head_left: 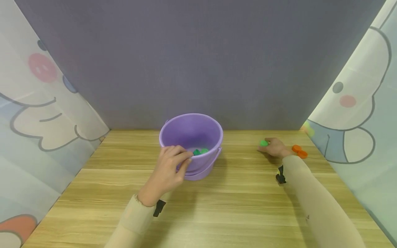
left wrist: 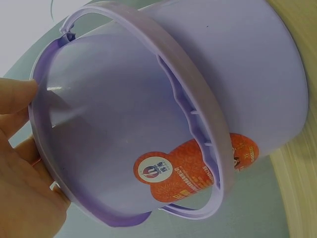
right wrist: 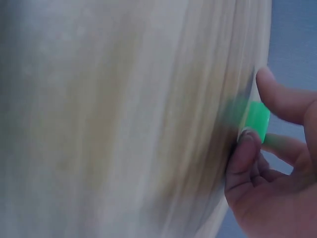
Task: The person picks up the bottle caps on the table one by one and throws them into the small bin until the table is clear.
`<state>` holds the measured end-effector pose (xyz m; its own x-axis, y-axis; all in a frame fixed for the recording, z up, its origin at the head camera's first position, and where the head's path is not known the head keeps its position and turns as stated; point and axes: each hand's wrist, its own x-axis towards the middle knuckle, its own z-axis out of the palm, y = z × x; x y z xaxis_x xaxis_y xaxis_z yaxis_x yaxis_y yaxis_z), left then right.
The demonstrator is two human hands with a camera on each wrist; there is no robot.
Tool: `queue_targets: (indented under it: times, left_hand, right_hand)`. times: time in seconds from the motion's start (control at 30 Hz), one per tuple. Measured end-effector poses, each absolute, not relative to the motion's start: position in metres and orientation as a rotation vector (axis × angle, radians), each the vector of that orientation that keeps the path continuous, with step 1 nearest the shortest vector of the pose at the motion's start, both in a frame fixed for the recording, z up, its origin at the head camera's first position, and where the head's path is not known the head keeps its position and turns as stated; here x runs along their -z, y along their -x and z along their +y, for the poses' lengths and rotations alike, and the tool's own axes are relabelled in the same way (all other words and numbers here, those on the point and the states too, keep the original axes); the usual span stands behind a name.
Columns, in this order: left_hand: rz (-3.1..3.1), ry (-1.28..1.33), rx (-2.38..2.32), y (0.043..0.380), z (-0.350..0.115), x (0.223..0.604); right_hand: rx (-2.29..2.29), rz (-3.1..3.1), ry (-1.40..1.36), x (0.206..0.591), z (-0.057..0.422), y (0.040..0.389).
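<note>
In the head view, a purple bucket (head_left: 191, 120) stands on the wooden table, tilted slightly toward me. My left hand (head_left: 169, 167) grips its near rim; in the left wrist view, thumb and fingers (left wrist: 17, 96) are at the rim's edge, and the bucket's handle (left wrist: 173, 49) hangs down its side. Inside the bucket lie green pieces (head_left: 204, 151). To the right, my right hand (head_left: 274, 147) is low over the table with a bright green bottle cap (right wrist: 256, 120) between its fingers. The cap sits close to the table surface, partly hidden by a fingertip.
Two orange caps (head_left: 299, 151) lie beside my right wrist, near the table's right edge. A grey panel (head_left: 198, 62) rises behind the wooden table (head_left: 235, 206). Cartoon-printed curtains (head_left: 353, 86) border both sides. An orange-red label (left wrist: 183, 171) is on the bucket.
</note>
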<state>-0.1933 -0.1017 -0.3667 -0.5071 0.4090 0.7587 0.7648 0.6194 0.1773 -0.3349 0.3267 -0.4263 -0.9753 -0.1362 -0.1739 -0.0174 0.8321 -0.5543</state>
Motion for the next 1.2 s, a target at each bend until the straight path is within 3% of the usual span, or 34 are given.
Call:
queue_targets:
  times: [1.2]
  left_hand:
    - [-2.131, 0.925, 0.675, 0.194, -0.101, 0.367]
  right_hand:
    - [1.358, 2.664, 0.095, 0.429, 0.329, 0.322]
